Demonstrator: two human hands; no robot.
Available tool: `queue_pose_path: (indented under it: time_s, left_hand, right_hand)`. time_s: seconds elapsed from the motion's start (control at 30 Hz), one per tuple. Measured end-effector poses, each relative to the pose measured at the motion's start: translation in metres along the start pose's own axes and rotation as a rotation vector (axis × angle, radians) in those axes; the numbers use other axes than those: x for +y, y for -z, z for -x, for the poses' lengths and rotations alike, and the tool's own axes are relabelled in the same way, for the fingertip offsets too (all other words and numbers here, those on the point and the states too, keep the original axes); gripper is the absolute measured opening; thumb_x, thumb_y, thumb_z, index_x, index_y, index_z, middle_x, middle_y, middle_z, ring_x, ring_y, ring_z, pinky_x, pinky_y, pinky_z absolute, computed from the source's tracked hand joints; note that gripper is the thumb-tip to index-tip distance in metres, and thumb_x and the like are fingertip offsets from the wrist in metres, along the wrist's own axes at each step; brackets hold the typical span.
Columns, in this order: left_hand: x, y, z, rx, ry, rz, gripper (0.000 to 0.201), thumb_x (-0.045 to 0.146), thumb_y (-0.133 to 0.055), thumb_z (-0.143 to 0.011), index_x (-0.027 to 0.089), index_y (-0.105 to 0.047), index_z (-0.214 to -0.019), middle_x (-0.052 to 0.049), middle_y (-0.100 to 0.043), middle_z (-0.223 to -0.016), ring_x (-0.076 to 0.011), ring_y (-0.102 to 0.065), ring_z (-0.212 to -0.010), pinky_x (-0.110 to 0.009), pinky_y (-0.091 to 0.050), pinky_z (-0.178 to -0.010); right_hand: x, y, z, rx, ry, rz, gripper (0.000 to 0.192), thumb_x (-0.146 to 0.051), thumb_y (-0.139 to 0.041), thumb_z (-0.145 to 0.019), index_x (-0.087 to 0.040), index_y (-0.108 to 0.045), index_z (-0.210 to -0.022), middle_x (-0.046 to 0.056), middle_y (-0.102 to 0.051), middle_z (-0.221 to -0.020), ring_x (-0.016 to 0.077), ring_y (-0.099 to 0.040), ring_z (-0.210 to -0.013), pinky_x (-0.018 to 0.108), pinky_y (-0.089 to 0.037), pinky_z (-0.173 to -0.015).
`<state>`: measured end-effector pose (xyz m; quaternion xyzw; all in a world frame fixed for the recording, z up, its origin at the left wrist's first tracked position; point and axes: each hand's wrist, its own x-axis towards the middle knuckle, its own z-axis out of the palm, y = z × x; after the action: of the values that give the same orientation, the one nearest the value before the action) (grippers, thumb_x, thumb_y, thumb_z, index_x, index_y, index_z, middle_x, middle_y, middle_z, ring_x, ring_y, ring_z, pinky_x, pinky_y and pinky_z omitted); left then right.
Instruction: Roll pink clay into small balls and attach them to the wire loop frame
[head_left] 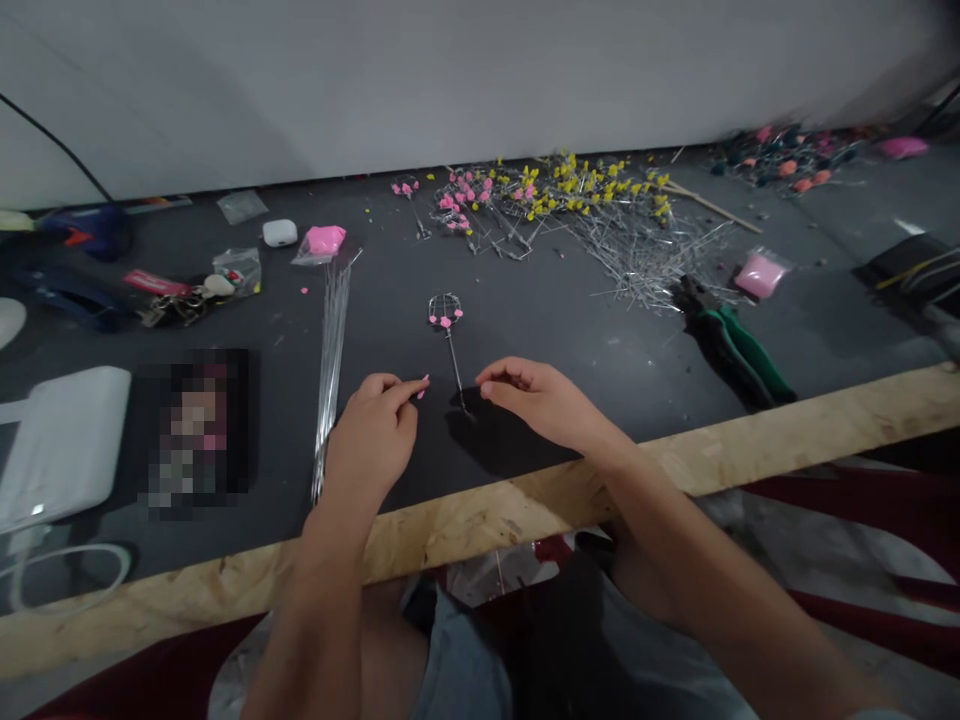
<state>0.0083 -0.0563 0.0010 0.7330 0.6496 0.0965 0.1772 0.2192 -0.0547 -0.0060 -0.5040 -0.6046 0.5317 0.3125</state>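
Note:
A small wire stem (452,350) topped by a wire cage with pink beads lies on the dark tabletop, between my two hands. My left hand (373,432) rests just left of it and pinches a tiny pink bead (423,386) at its fingertips. My right hand (544,401) hovers just right of the stem's lower end, fingers curled and apart, holding nothing that I can see. A bundle of long straight wires (331,360) lies left of my left hand.
The table's wooden front edge (757,440) runs across below my wrists. Green-handled pliers (731,340) lie at right beside a pile of loose wires (645,255) and finished pink and yellow bead stems (555,190). Pink clay bags (324,240), keys and a white earbud case (279,232) sit at left.

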Motion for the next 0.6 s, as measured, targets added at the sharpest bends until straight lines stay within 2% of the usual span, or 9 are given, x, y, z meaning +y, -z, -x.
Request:
queue_pose_path:
  time_s: [0.13, 0.3, 0.6]
  left_hand:
    - [0.0024, 0.0028, -0.0014, 0.0, 0.029, 0.064, 0.034, 0.024, -0.039, -0.085, 0.027, -0.065, -0.106, -0.004, -0.057, -0.109, -0.0201, -0.056, -0.097, -0.033, -0.043, -0.082]
    - [0.0019, 0.005, -0.0042, 0.06, 0.047, 0.139, 0.027, 0.031, -0.043, -0.086, 0.026, -0.065, -0.102, -0.002, -0.062, -0.101, -0.018, -0.058, -0.088, -0.03, -0.043, -0.075]
    - [0.0046, -0.0006, -0.003, 0.032, -0.009, -0.039, 0.032, 0.033, -0.039, -0.089, 0.029, -0.064, -0.109, -0.003, -0.057, -0.102, -0.0186, -0.057, -0.091, -0.03, -0.042, -0.075]
  right_hand:
    - [-0.0018, 0.0005, 0.0002, -0.003, -0.014, 0.014, 0.023, -0.038, -0.05, -0.084, -0.021, -0.062, -0.094, 0.001, -0.06, -0.079, 0.0115, -0.05, -0.068, 0.024, -0.038, -0.061]
    - [-0.0021, 0.0005, 0.0006, -0.008, 0.002, 0.013, 0.022, -0.036, -0.049, -0.085, -0.02, -0.062, -0.094, 0.001, -0.06, -0.079, 0.0113, -0.05, -0.068, 0.024, -0.038, -0.062]
    - [0.0002, -0.0002, 0.0006, -0.004, -0.007, 0.006, 0.023, -0.037, -0.05, -0.084, -0.02, -0.062, -0.094, 0.0, -0.06, -0.08, 0.0112, -0.05, -0.069, 0.024, -0.038, -0.064]
